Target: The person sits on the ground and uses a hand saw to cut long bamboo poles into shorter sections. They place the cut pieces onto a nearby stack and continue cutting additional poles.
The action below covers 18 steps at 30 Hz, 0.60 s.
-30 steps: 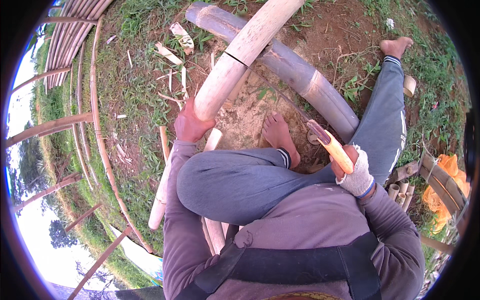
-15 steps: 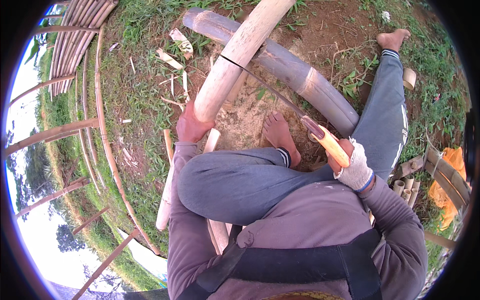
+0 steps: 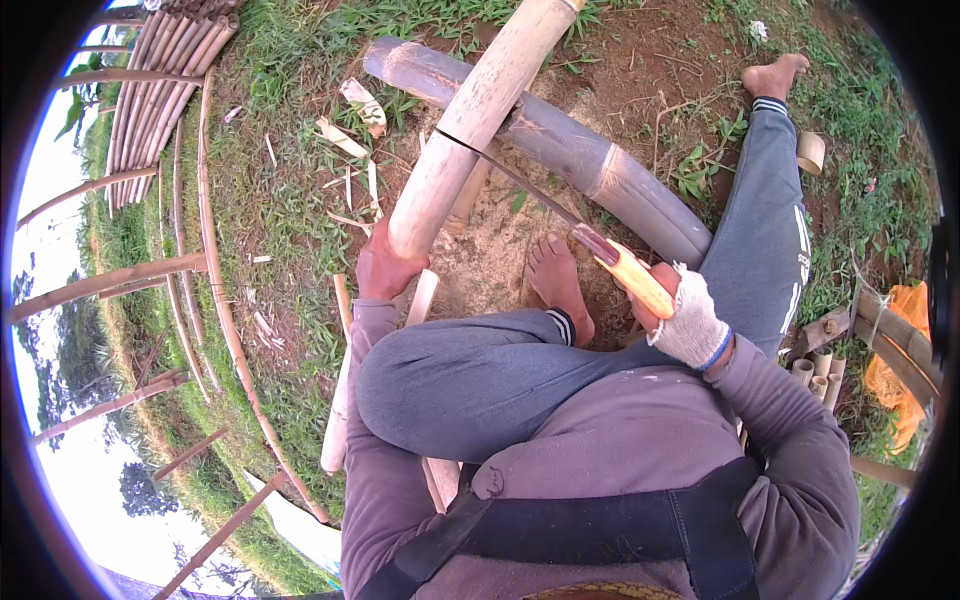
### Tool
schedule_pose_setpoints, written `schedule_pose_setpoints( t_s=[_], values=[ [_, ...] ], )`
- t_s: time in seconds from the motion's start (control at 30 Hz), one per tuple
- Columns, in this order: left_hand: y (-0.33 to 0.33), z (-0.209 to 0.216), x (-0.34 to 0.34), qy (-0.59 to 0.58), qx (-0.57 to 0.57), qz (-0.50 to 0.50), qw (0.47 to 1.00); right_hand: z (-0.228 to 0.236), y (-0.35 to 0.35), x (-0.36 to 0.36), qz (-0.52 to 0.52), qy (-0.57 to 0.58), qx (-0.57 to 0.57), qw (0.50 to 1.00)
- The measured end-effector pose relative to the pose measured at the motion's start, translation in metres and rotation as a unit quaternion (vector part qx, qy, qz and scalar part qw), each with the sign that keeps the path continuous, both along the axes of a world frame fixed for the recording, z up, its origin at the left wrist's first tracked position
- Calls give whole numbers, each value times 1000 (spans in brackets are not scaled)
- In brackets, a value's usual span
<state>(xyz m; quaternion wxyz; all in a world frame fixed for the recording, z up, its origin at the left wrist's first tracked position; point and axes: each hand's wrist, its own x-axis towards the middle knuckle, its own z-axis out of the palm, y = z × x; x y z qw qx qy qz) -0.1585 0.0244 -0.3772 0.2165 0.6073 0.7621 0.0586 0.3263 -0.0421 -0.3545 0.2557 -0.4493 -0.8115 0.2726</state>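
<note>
My bare left hand (image 3: pixel 388 262) is wrapped round the near end of a pale bamboo pole (image 3: pixel 480 105), its fingertips partly hidden beneath. The pole slants away from me across a thicker grey bamboo log (image 3: pixel 570 145) on the ground. In my right hand (image 3: pixel 680 312), which wears a white fingerless knit glove, I grip the yellow-orange handle of a handsaw (image 3: pixel 640 282). Its thin blade reaches up and left to the pole, where it sits in a dark cut line across the pale surface, between my left hand and the grey log.
My bare foot (image 3: pixel 558 285) rests on sawdust below the pole. Bamboo pieces (image 3: pixel 340 410) lie beside my left knee. Split scraps (image 3: pixel 345 138) litter the grass. Bundled poles (image 3: pixel 165 95) lean at far left; short tubes (image 3: pixel 820 375) and orange netting (image 3: pixel 905 345) lie at right.
My right hand and the saw have shifted up and left, pushing the blade further across the pole. My left hand still holds the pole. The view has tilted slightly.
</note>
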Motion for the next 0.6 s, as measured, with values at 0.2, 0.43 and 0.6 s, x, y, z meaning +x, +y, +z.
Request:
schedule_pose_setpoints(
  t_s=[0.2, 0.43, 0.6],
  values=[
    [10, 7, 11, -3, 19, -1, 1000, -19, 72, -73, -75, 58, -44, 994],
    [14, 3, 6, -18, 43, -4, 999, -24, 64, -74, -77, 38, 32, 996],
    [4, 9, 11, -11, 19, 4, 1000, -42, 12, -16, -34, 81, -64, 994]
  ],
)
